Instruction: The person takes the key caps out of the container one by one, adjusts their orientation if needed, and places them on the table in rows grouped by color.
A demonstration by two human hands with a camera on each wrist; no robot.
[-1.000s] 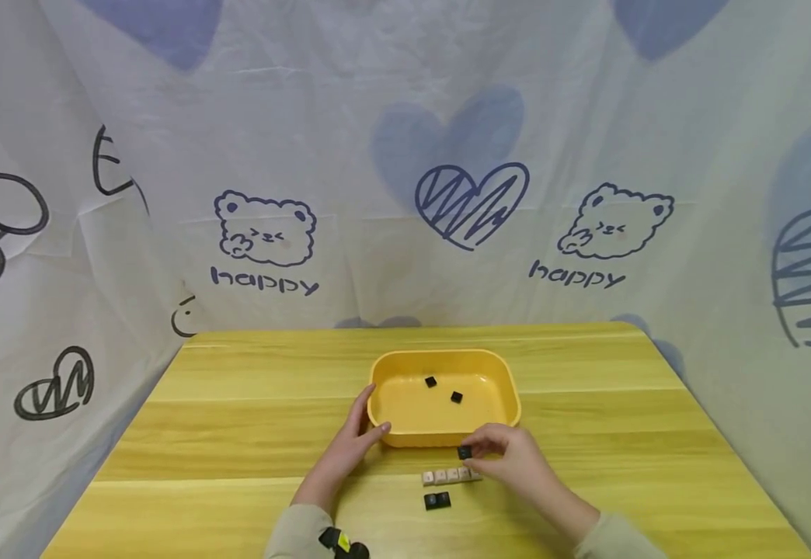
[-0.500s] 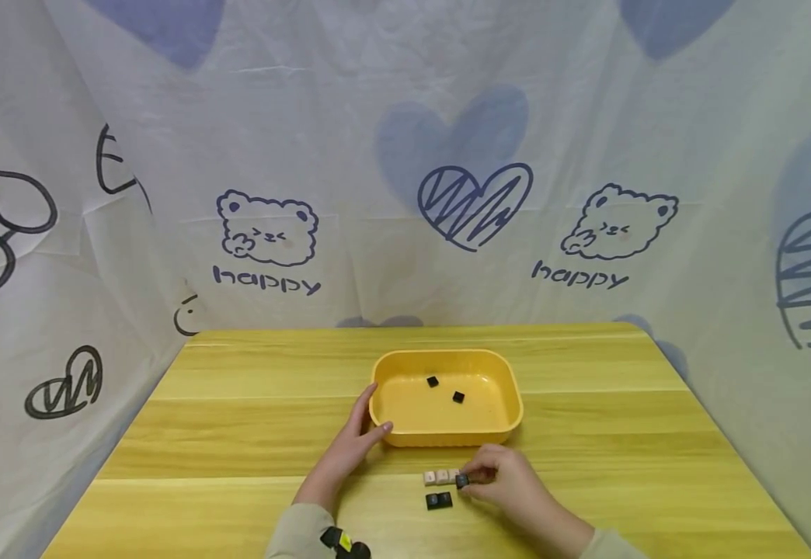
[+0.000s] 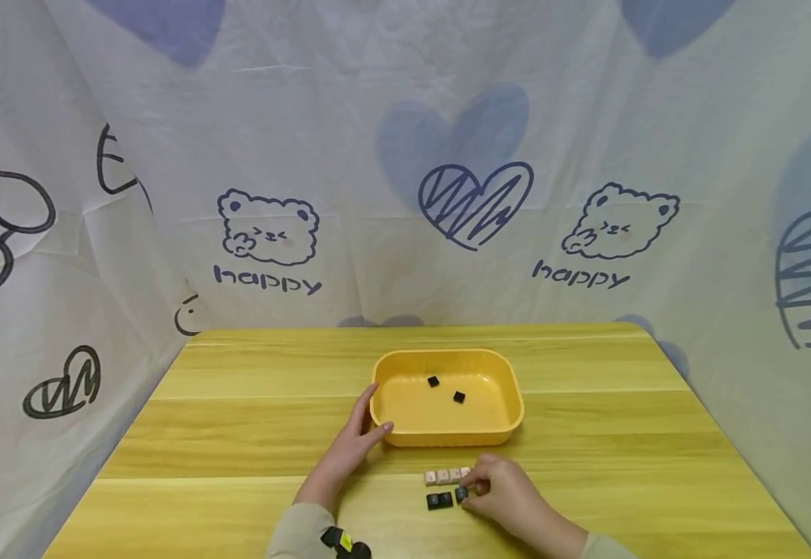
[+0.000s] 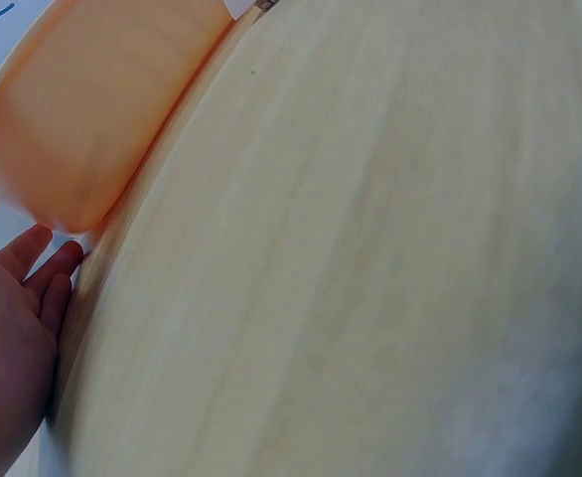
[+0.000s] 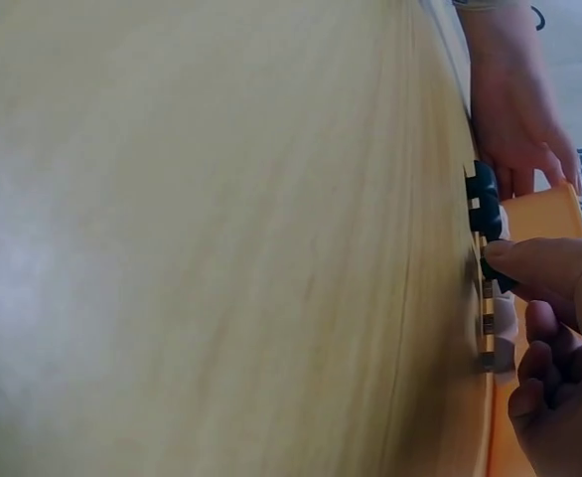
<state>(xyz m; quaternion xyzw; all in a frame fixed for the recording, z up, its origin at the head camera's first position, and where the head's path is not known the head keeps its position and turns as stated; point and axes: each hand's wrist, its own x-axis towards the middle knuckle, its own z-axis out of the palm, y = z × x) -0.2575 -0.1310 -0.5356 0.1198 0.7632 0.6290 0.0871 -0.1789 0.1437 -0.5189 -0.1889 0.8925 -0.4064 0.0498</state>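
Observation:
In the head view my right hand (image 3: pixel 510 491) pinches a black keycap (image 3: pixel 461 494) between thumb and finger, low over the table. Just left of it sit two black keycaps (image 3: pixel 439 501) side by side. A row of cream keycaps (image 3: pixel 443 477) lies behind them, its right end partly hidden by my fingers. My left hand (image 3: pixel 349 450) rests against the left end of a yellow tray (image 3: pixel 447 440), fingers extended along the side and thumb at the front rim. The right wrist view shows the pinched keycap (image 5: pixel 498 270) under my thumb, in line with the other black ones.
Two small black keycaps, one further back (image 3: pixel 433 381) and one nearer (image 3: pixel 459 397), lie inside the tray. The wood-grain table (image 3: pixel 252 419) reaches back to a white printed cloth (image 3: pixel 363 264) hanging behind and at the sides.
My right hand has brought the black keycap from beside the tray's front wall toward me, past the cream row, to the right of the black pair. My left hand stays at the tray.

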